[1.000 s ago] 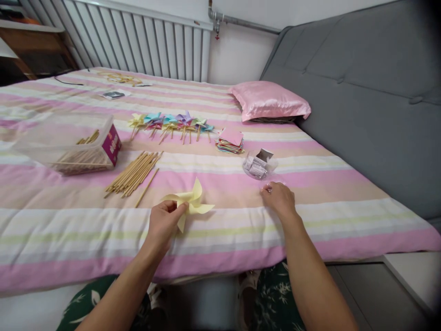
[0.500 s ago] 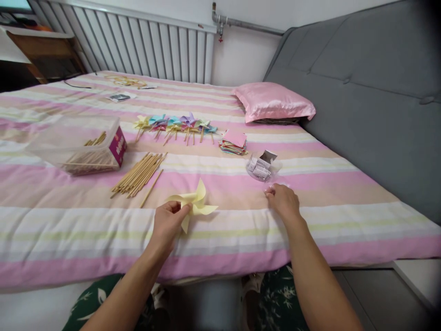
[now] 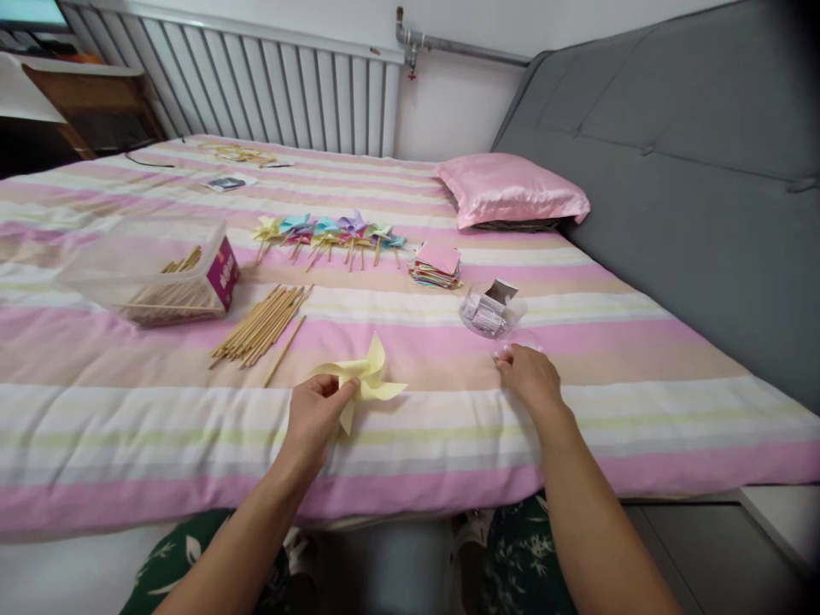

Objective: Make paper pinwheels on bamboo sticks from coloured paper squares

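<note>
We are holding a yellow paper pinwheel (image 3: 360,381) in our left hand (image 3: 315,415), the fingers (image 3: 336,395) pinched shut on one of its lower blades, so that it is sitting just above the striped bed cover (image 3: 128,410) near the front edge of the bed. Our right hand (image 3: 530,377) is resting on the cover well to the right, its fingers curled down onto something small and clear just in front of a clear plastic bag of little white packets (image 3: 489,311); we cannot tell whether the fingers are actually gripping it or only touching it.

We are judging that we are in the assembly step: the folded wheel is ready but has no stick yet, and the right hand is fetching a small fastening piece. The next move is calling for bringing that piece over to the centre of the wheel while the left hand is keeping the blades steady, and then for a stick from the loose bundle of wooden sticks (image 3: 262,325) lying to the left.

A row of finished pinwheels (image 3: 328,231) and a stack of coloured paper squares (image 3: 436,263) are lying further back. The clear tub of sticks (image 3: 150,273) is carrying a magenta label with pale writing, too small for us to read.
</note>
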Tool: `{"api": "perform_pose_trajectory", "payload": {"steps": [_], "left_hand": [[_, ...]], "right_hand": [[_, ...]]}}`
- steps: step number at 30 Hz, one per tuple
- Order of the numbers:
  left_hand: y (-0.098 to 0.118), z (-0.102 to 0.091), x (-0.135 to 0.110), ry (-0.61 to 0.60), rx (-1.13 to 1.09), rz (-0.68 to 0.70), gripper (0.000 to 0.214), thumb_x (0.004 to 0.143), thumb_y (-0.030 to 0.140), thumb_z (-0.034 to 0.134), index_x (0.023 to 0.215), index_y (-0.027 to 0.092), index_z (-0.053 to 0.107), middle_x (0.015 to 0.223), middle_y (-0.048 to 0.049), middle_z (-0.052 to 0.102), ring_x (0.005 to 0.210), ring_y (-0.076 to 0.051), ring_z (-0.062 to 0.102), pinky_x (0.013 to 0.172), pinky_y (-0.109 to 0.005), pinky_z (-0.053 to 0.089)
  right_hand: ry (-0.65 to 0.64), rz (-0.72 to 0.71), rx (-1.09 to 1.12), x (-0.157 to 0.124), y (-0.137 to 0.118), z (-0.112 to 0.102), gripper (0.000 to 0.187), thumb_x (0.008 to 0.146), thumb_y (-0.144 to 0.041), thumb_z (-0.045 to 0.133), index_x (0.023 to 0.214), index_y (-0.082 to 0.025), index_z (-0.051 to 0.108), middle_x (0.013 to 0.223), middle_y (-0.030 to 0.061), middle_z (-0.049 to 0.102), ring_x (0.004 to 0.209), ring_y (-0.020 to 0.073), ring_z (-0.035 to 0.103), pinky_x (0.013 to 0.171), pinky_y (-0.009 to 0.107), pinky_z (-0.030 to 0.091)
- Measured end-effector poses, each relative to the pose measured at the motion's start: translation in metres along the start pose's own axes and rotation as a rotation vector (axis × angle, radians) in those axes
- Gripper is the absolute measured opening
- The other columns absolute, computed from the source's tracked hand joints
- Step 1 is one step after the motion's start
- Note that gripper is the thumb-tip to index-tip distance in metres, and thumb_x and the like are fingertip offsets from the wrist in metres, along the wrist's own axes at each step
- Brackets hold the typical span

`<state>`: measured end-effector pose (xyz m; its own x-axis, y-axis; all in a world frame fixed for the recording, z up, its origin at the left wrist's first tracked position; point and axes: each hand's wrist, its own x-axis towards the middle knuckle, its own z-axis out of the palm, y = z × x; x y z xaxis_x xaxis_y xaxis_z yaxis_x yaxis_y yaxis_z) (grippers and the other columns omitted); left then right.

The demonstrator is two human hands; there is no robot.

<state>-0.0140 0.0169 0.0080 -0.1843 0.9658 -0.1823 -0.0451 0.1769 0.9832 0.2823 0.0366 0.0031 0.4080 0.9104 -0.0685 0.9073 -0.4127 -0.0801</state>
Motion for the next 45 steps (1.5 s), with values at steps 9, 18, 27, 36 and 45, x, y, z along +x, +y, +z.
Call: {"api": "perform_pose_trajectory", "payload": {"steps": [9,18,27,36,45], "left_hand": [[-0.0016,-0.0010,0.0006,-0.006,-0.001,-0.014,0.023,0.058,0.028,0.069,0.051,0.015,0.052,0.047,0.0055,0.045,0.045,-0.006,0.038,0.042,-0.019,0.027],[-0.0012,-0.0014,-0.0003,-0.009,0.005,-0.008,0.021,0.058,0.025,0.068,0.050,0.015,0.052,0.047,0.0057,0.045,0.045,-0.006,0.037,0.042,-0.019,0.026],[-0.0008,-0.0007,-0.0001,-0.001,0.007,-0.011,0.020,0.057,0.025,0.068,0.050,0.015,0.053,0.047,0.0057,0.045,0.045,-0.006,0.038,0.042,-0.019,0.026],[-0.0009,-0.0010,-0.0002,-0.003,0.015,-0.005,0.020,0.058,0.025,0.068,0.050,0.015,0.053,0.047,0.0059,0.045,0.044,-0.007,0.039,0.043,-0.019,0.027],[-0.0025,-0.0017,0.0003,-0.014,0.013,-0.008,0.019,0.058,0.026,0.069,0.052,0.015,0.055,0.046,0.0049,0.047,0.044,-0.008,0.042,0.043,-0.020,0.029]], "right_hand": [[0.046,0.028,0.041,-0.0009,-0.0011,-0.0013,0.018,0.083,-0.027,0.047,0.089,-0.021,0.063,0.098,0.0071,0.066,0.092,0.0230,0.060,0.062,0.029,0.034],[0.030,-0.028,0.076,-0.0020,-0.0012,-0.0019,0.030,0.090,-0.029,0.033,0.096,-0.017,0.059,0.101,0.0111,0.064,0.094,0.0251,0.058,0.067,0.031,0.035],[0.065,-0.026,0.016,-0.0039,-0.0045,-0.0063,0.035,0.091,-0.025,0.027,0.093,-0.016,0.061,0.095,0.0116,0.067,0.090,0.0243,0.060,0.070,0.033,0.032],[0.250,0.096,0.003,-0.0050,-0.0038,-0.0012,0.028,0.083,-0.033,0.045,0.075,-0.022,0.070,0.072,0.0049,0.067,0.082,0.0214,0.055,0.089,0.038,0.022],[0.232,0.116,-0.006,-0.0017,-0.0011,-0.0015,0.029,0.085,-0.031,0.043,0.073,-0.022,0.068,0.070,0.0045,0.065,0.083,0.0219,0.054,0.085,0.036,0.025]]}}
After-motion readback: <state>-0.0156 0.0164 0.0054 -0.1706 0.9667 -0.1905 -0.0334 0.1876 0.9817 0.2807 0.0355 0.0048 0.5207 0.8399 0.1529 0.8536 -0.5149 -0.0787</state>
